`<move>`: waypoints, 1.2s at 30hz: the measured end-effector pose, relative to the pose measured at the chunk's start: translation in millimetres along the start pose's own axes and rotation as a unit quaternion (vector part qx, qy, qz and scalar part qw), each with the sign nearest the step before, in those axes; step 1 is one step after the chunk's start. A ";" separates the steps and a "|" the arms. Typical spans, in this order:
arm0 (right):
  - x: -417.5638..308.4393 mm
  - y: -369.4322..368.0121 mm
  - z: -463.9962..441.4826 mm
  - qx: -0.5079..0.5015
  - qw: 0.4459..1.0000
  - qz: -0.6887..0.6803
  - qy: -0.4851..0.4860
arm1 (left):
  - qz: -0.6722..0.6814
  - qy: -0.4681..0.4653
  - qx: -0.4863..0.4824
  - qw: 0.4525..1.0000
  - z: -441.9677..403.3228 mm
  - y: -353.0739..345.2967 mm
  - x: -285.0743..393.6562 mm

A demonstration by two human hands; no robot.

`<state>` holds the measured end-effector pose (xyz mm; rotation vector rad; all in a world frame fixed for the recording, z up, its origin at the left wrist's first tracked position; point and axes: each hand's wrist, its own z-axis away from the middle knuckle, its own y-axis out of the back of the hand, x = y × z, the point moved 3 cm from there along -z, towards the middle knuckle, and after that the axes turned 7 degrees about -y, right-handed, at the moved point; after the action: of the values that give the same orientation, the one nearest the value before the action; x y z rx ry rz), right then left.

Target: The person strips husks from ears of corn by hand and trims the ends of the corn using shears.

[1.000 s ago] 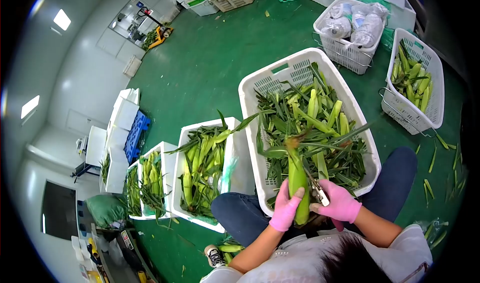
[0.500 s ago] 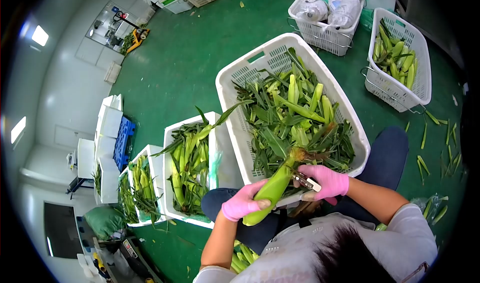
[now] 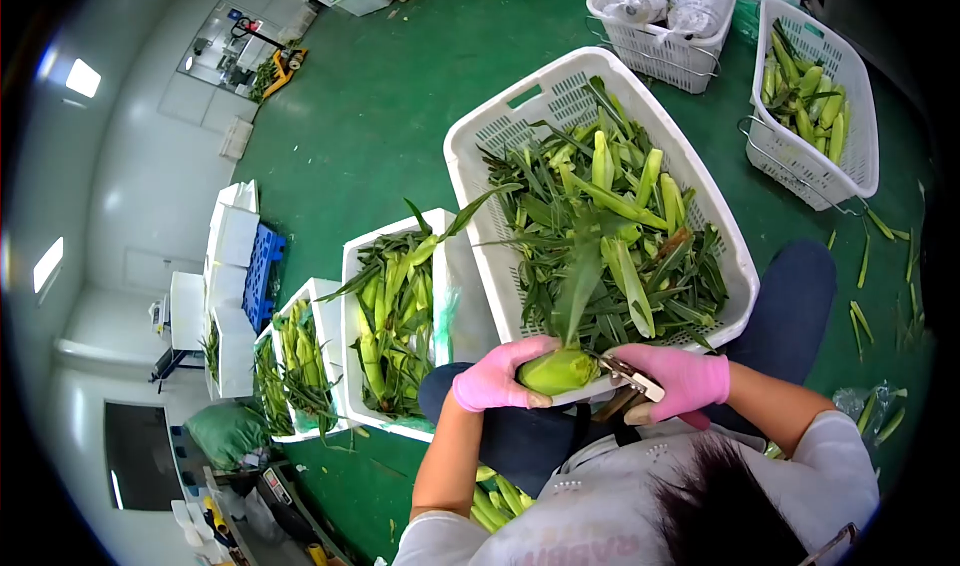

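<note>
My left hand [image 3: 503, 374], in a pink glove, is closed around a green ear of corn [image 3: 558, 371] in its husk. The ear lies sideways over my lap, and a long leaf rises from it toward the large crate. My right hand [image 3: 685, 378], also gloved in pink, grips pruning shears [image 3: 632, 376] with a metal head and a pale handle. The shears' tip is at the right end of the ear. Just beyond both hands stands a large white crate [image 3: 470, 191] heaped with husks and leaves [image 3: 560, 221].
To the left are white foam boxes [image 3: 465, 266] of unhusked corn. A white basket [image 3: 860, 86] of trimmed ears stands at right, beside a basket [image 3: 655, 61] of wrapped bundles. Leaf scraps litter the green floor [image 3: 380, 116] at right. More ears [image 3: 497, 501] lie under my left arm.
The ear has swung from upright to sideways, and its brown silk end no longer shows. A pale green husk piece now appears over the crate's near side. The view has shifted slightly.
</note>
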<state>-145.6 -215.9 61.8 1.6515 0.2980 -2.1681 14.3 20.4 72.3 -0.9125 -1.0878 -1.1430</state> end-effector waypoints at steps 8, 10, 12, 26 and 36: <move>-0.3 -2.5 -4.6 0.051 0.942 -0.323 -0.074 | 0.016 -0.026 0.015 0.999 -3.7 -14.7 -6.7; -10.7 6.5 7.6 0.051 0.923 -0.355 -0.142 | -0.013 -0.029 0.045 0.998 -1.3 -18.6 -11.9; -10.8 0.0 10.8 0.089 0.922 -0.356 -0.121 | -0.039 -0.041 0.091 0.994 -0.3 -20.0 -15.7; -58.0 -14.1 5.6 0.192 0.901 -0.375 -0.106 | -0.498 -0.265 0.323 0.760 -11.4 -51.9 30.5; -75.7 -42.5 -11.5 0.156 0.905 -0.389 -0.068 | 0.337 -0.151 0.339 0.865 -5.9 -114.6 -43.4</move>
<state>-137.0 -159.4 128.1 1.7152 0.6964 -3.0378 -99.7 2.4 30.8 -0.8017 -1.1651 -0.0043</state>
